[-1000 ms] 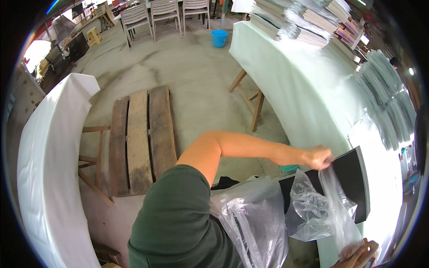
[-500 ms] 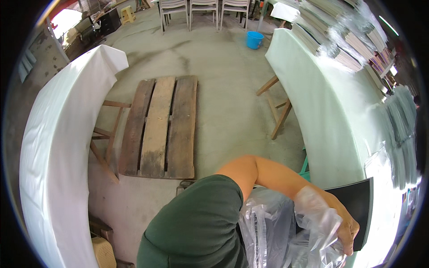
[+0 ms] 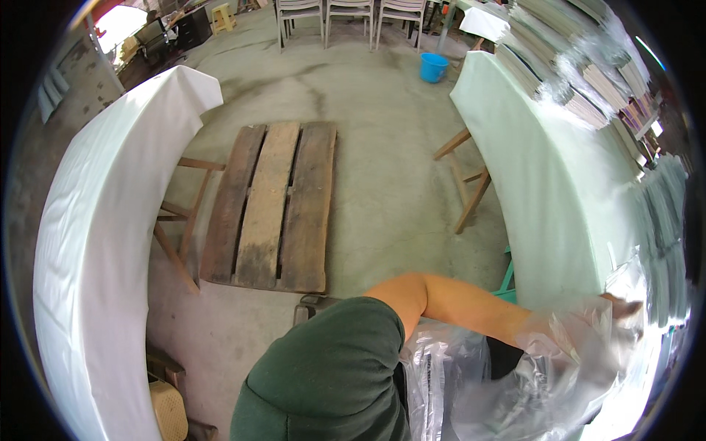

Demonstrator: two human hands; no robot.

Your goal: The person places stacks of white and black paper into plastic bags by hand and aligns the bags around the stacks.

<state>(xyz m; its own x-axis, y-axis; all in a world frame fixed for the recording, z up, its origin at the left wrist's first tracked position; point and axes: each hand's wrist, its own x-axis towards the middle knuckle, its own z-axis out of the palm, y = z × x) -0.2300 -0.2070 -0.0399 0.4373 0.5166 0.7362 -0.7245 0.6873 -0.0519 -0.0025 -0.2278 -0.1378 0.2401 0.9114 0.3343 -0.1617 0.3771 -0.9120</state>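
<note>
Hands: one arm only, side unclear, hand (image 3: 621, 309) now veiled inside clear plastic bag (image 3: 544, 367) at right counter (image 3: 544, 191); grip indiscernible. View has swung left since; bagging underway.

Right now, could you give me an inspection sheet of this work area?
Surface: long table under pale green cloth.
Job's things: clear plastic bag, crumpled and see-through.
Clutter: stacks of flat packets along the table's far edge.
Grips: left hand reaches behind the bag, blurred; right hand not in view.
Cables: nothing seen.
Surroundings: wooden pallet on concrete, white-covered table, blue bucket, chairs.
</note>
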